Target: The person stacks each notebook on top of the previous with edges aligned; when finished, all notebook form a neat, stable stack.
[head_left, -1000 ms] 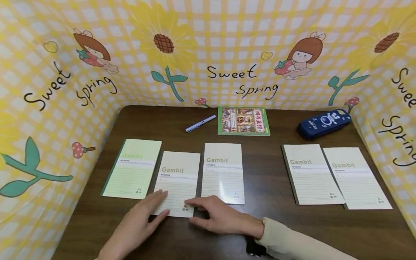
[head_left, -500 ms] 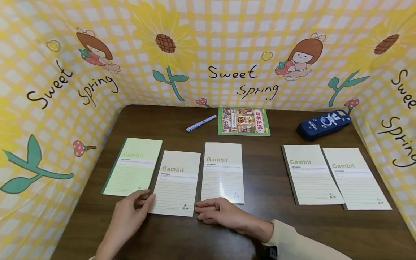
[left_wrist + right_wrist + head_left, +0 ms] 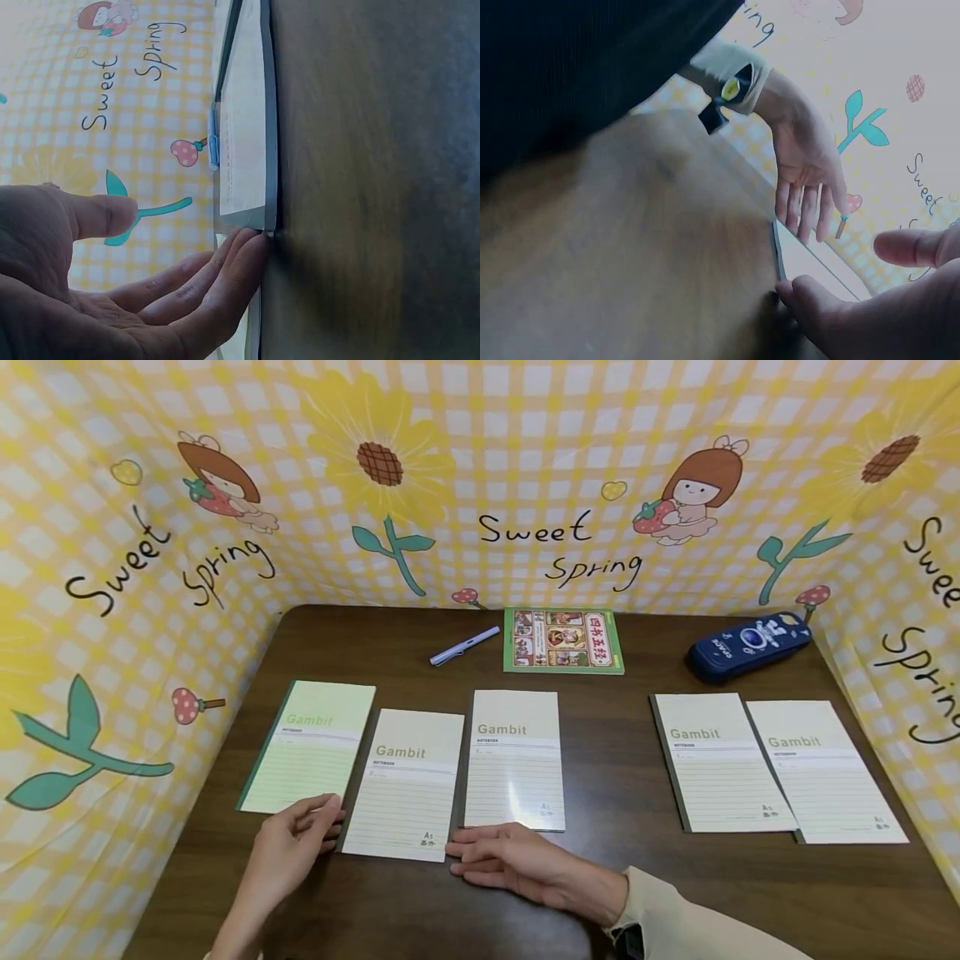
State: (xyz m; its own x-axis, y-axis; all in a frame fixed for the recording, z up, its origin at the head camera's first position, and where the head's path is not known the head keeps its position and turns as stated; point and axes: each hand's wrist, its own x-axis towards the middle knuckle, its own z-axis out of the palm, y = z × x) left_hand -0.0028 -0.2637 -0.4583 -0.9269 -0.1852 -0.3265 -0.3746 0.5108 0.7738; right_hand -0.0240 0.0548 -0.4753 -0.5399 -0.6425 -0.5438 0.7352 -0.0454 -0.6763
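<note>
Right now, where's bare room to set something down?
Bare table shows between the third notebook from left and the fourth notebook, and between the green-edged book and the blue case. Crowded: the green notebook, second notebook and third, with left hand and right hand at their near edges.

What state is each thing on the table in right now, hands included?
Green notebook: closed, flat
Second notebook from left: closed, flat
Third notebook: closed, flat, glare on cover
Fourth notebook: closed, flat
Fifth notebook: closed, flat
Picture book: closed, flat
Pen: looks capped, lying flat
Pencil case: looks closed
Left hand: relaxed, at second notebook's left edge
Right hand: relaxed, at that notebook's lower right corner
</note>
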